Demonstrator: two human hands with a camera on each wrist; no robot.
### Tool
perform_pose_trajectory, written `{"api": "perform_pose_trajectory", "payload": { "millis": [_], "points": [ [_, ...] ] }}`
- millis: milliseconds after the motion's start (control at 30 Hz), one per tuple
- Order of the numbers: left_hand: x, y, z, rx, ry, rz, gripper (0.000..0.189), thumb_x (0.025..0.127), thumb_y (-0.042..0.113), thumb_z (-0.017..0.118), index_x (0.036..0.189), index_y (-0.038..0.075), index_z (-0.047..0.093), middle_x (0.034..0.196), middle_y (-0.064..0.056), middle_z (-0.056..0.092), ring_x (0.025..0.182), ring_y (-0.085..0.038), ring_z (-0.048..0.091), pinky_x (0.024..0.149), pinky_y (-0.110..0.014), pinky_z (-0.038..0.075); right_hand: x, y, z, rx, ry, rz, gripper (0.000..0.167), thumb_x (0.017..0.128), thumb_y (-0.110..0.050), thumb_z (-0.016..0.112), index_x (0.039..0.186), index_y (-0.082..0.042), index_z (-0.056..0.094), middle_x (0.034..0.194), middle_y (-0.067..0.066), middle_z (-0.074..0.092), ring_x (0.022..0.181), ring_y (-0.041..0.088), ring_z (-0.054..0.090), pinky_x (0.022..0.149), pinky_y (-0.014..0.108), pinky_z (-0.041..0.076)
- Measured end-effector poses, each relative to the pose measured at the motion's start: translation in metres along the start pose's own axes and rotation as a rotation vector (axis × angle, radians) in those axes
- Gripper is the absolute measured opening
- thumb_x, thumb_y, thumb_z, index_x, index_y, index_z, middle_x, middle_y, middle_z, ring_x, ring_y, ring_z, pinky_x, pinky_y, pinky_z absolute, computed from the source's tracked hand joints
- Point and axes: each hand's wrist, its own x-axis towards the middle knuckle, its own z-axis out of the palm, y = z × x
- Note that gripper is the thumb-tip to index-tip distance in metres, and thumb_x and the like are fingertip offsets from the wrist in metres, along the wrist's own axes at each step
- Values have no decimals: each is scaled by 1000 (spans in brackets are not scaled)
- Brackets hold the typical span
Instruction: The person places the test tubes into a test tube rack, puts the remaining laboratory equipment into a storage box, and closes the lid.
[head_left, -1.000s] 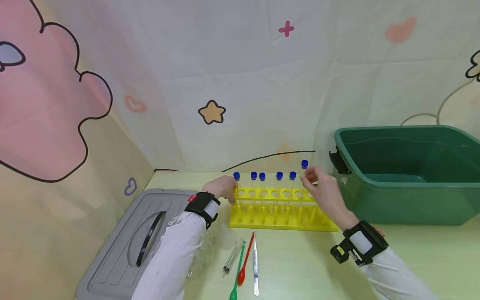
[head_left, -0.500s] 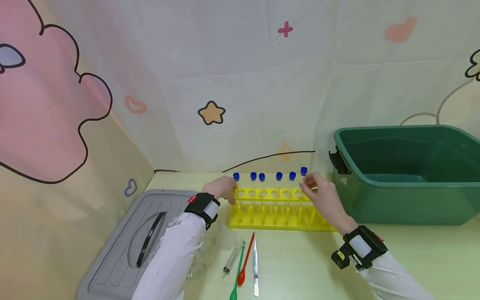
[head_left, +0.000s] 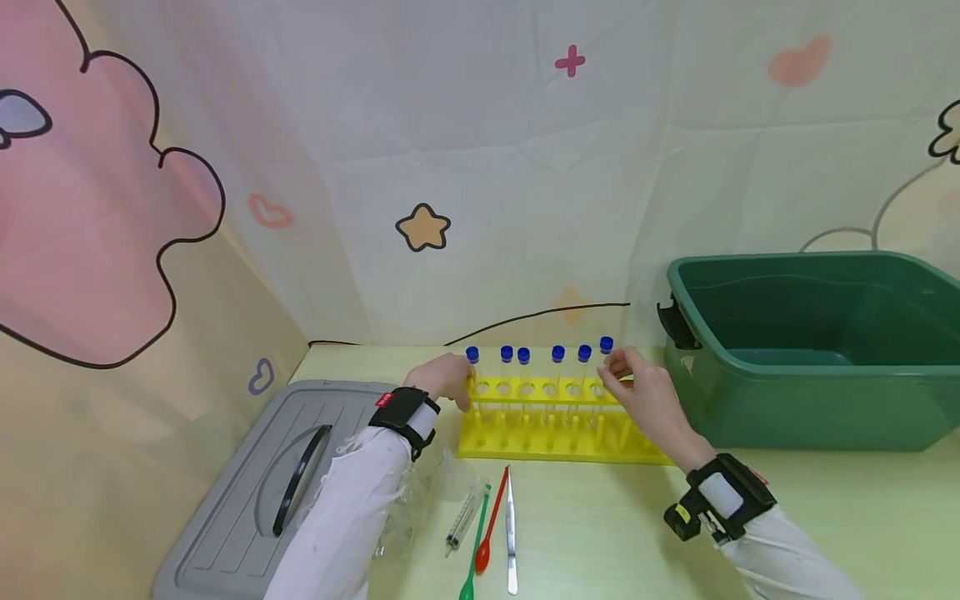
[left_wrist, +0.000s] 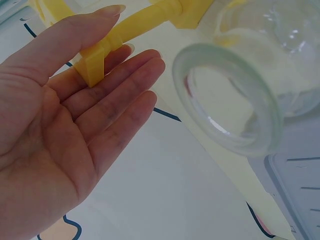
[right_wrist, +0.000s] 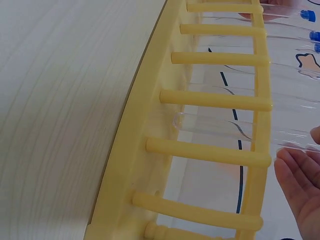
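Note:
A yellow test tube rack [head_left: 566, 451] stands on the table, with several blue-capped clear test tubes upright in it. My left hand [head_left: 444, 377] holds the rack's left end; in the left wrist view the thumb lies over the yellow end piece [left_wrist: 93, 65], fingers behind it. Toward the rack's right side, my right hand [head_left: 641, 387] pinches a test tube [right_wrist: 292, 139] below its blue cap [head_left: 606, 343]. The right wrist view shows this tube passing through the upper bar, its rounded bottom close over the base. Its cap sits slightly higher than the others.
In front of the rack lie a syringe [head_left: 462, 521], a green spoon [head_left: 477, 542], a red spoon [head_left: 487, 537] and tweezers [head_left: 511, 533]. Clear round glassware [left_wrist: 300, 55] sits by the left forearm. A grey lid [head_left: 247, 492] lies left, a green bin [head_left: 825, 408] right.
My right hand has lowered the test tube into the rack, its cap dropping closer to the height of the others. The left hand has stayed on the rack's end.

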Motion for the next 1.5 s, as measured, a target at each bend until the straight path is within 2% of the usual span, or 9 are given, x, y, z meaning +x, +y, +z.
{"api": "perform_pose_trajectory", "payload": {
  "millis": [267, 500, 833, 1067, 1300, 1433, 1500],
  "points": [
    [0, -1, 0, -5, -1, -10, 43, 72, 14, 77, 111, 6, 61, 82, -3, 57, 73, -18, 54, 65, -30, 45, 0, 0, 1, 3, -13, 15, 18, 86, -3, 61, 100, -1, 50, 90, 11, 57, 79, 26, 55, 72, 41, 48],
    [-1, -1, 0, -14, 1, -4, 44, 72, 14, 77, 112, 7, 61, 83, -3, 57, 73, -18, 54, 65, -30, 45, -1, 1, 0, 0, -78, 26, 19, 85, 1, 60, 100, 2, 48, 92, 15, 57, 81, 27, 56, 73, 41, 48],
    [-2, -2, -1, -7, 11, 8, 43, 72, 14, 77, 111, 7, 61, 82, -2, 56, 73, -18, 53, 64, -30, 44, -1, 0, -5, 17, -112, 36, 20, 86, 0, 60, 101, 2, 47, 92, 14, 57, 81, 26, 56, 72, 40, 48],
    [-3, -1, -2, 0, 8, 10, 39, 72, 15, 77, 107, 7, 62, 79, -2, 56, 73, -18, 53, 64, -30, 44, -3, 3, -12, -9, -141, 64, 25, 87, -5, 60, 107, 3, 48, 99, 18, 55, 90, 31, 53, 79, 44, 45],
    [-3, -1, -2, -8, 7, -8, 42, 73, 14, 76, 111, 7, 61, 81, -3, 56, 73, -18, 53, 65, -30, 44, -7, 9, -21, -159, -147, 73, 36, 86, -14, 63, 113, 5, 50, 112, 23, 49, 100, 39, 44, 81, 51, 40],
    [-4, 1, -1, -12, 4, -16, 43, 73, 14, 76, 113, 7, 61, 81, -3, 57, 73, -19, 54, 65, -31, 45, -10, 18, -23, -248, -240, 71, 47, 85, -22, 64, 120, 7, 49, 120, 27, 45, 109, 41, 38, 89, 55, 31],
    [-4, 1, -1, -8, 5, -13, 42, 73, 14, 76, 112, 7, 61, 81, -3, 57, 73, -18, 54, 65, -31, 45, -12, 21, -24, -301, -277, 44, 50, 84, -23, 65, 122, 6, 49, 120, 25, 46, 110, 39, 39, 90, 54, 31]
  ]
}}
